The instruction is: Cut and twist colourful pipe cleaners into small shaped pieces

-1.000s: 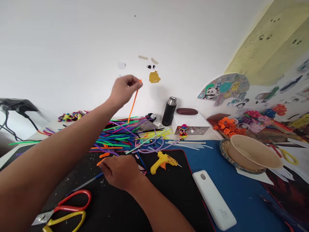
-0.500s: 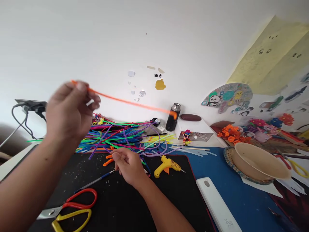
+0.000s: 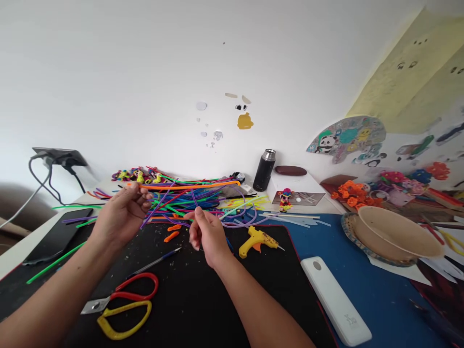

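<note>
My left hand [image 3: 125, 210] pinches one end of a long orange pipe cleaner [image 3: 188, 185], which stretches to the right over the pile and bends at its far end. Beside it, my right hand [image 3: 208, 234] is raised over the near edge of the colourful pipe cleaner pile [image 3: 192, 199], its fingers curled; whether they hold anything is hidden. Short orange pieces [image 3: 171, 236] lie on the black mat between the hands. Red-and-yellow scissors [image 3: 125, 309] and a pen [image 3: 155, 262] rest nearer to me.
A yellow glue gun [image 3: 259, 240] lies right of my right hand, with a white device [image 3: 335, 300] beyond it. A black flask [image 3: 264, 170] stands at the back. The beige bowl [image 3: 398, 234] is at the right, a phone [image 3: 58, 237] at the left.
My left hand has come down and slightly right with the orange pipe cleaner, now over the pile. My right hand has shifted right and a little up. The view has turned slightly left.
</note>
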`<state>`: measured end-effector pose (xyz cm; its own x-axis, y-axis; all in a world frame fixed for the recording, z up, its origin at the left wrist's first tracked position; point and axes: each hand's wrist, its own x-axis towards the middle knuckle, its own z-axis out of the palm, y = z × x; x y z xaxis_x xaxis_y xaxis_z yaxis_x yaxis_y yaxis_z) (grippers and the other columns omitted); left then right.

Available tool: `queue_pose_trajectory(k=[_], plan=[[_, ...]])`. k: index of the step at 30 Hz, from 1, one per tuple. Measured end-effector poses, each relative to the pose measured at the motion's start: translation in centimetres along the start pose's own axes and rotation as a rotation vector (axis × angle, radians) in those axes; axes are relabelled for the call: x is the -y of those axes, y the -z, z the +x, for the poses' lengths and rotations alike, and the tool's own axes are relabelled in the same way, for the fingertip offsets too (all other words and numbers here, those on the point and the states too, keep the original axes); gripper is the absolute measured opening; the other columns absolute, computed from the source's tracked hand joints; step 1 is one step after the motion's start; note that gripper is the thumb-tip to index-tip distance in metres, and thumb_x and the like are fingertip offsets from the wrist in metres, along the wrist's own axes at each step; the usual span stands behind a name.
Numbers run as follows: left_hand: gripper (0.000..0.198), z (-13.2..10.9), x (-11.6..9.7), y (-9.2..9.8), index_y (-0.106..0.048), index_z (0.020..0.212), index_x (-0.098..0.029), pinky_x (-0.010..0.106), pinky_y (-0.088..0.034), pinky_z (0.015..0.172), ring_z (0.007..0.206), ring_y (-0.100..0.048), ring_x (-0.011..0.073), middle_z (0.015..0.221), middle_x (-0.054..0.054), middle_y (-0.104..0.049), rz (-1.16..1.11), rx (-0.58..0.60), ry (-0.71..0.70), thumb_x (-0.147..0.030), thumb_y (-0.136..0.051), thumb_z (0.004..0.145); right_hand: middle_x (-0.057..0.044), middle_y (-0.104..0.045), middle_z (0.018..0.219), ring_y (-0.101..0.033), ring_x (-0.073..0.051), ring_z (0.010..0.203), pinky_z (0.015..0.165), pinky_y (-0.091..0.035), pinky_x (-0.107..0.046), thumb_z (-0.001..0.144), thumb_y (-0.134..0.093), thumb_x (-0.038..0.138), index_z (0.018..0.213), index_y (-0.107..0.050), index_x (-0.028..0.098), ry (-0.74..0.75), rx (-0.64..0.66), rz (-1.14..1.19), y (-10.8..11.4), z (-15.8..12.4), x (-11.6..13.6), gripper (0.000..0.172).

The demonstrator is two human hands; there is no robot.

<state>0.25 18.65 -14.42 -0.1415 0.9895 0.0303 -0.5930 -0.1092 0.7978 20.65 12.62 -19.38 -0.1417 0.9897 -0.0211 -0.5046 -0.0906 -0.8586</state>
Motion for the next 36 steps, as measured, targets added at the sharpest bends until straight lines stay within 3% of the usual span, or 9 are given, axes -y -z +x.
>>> queue_pose_trajectory(k=[4,7,11,19,25,31,36], plan=[[0.017,-0.5,1.0,1.3,-0.067,0.082,-0.015,0.018,-0.055,0.054,0.063,-0.066,0.0124,0.069,0.0,-0.067,0.068,-0.03,0.066,-0.018,-0.083,0.081,0.006,-0.055,0.054,-0.04,-0.008,0.038,0.037,-0.027,-0.022,0.082,-0.075,0.073,0.101,-0.07,0.017,-0.045,-0.012,0.048,-0.2,-0.2,0.1,0.06],[0.018,-0.7,1.7,2.1,-0.068,0.079,-0.017,0.019,-0.055,0.056,0.064,-0.063,0.0128,0.067,-0.001,-0.065,0.097,-0.05,0.08,-0.021,-0.086,0.078,0.007,-0.054,0.053,-0.039,-0.009,0.039,0.037,-0.025,-0.021,0.079,-0.077,0.073,0.103,-0.07,0.018,0.024,-0.096,0.058,0.3,0.3,0.3,0.061],[0.021,-1.1,2.6,2.2,-0.069,0.076,-0.019,0.018,-0.051,0.052,0.062,-0.057,0.0119,0.066,-0.001,-0.06,0.081,-0.049,0.088,-0.024,-0.089,0.074,0.007,-0.049,0.048,-0.036,-0.008,0.037,0.037,-0.024,-0.022,0.079,-0.075,0.074,0.085,-0.069,0.017,0.037,-0.2,0.062,0.7,0.8,0.1,0.058],[0.043,-4.5,5.6,0.9,-0.08,0.101,-0.015,0.018,-0.039,0.046,0.056,-0.048,0.0095,0.065,-0.001,-0.056,0.28,0.178,0.178,-0.045,-0.094,0.072,0.006,-0.05,0.047,-0.038,-0.008,0.036,0.036,-0.024,-0.022,0.083,-0.071,0.075,0.081,-0.069,0.017,0.055,-0.134,-0.009,0.9,0.8,-0.7,0.057],[0.04,-5.4,6.4,1.0,-0.083,0.091,-0.015,0.025,-0.048,0.054,0.065,-0.06,0.0167,0.077,0.009,-0.071,0.368,0.292,0.177,-0.05,-0.093,0.073,0.006,-0.052,0.048,-0.038,-0.008,0.035,0.036,-0.024,-0.022,0.082,-0.074,0.072,0.08,-0.068,0.017,-0.05,-0.081,0.016,-0.2,0.1,-1.4,0.055],[0.043,-4.5,5.6,2.5,-0.083,0.088,-0.014,0.025,-0.051,0.055,0.063,-0.062,0.0163,0.075,0.009,-0.073,0.386,0.144,0.111,-0.052,-0.094,0.069,0.006,-0.052,0.049,-0.038,-0.008,0.037,0.037,-0.024,-0.022,0.077,-0.08,0.07,0.085,-0.071,0.016,-0.064,-0.134,0.035,0.0,0.4,-1.2,0.056],[0.045,-4.3,4.9,2.4,-0.084,0.087,-0.014,0.023,-0.055,0.059,0.068,-0.064,0.0164,0.076,0.009,-0.074,0.287,0.059,0.06,-0.049,-0.099,0.063,0.006,-0.053,0.051,-0.039,-0.008,0.037,0.036,-0.023,-0.021,0.076,-0.078,0.073,0.091,-0.071,0.016,0.012,-0.168,0.012,0.6,0.7,-0.8,0.059]])
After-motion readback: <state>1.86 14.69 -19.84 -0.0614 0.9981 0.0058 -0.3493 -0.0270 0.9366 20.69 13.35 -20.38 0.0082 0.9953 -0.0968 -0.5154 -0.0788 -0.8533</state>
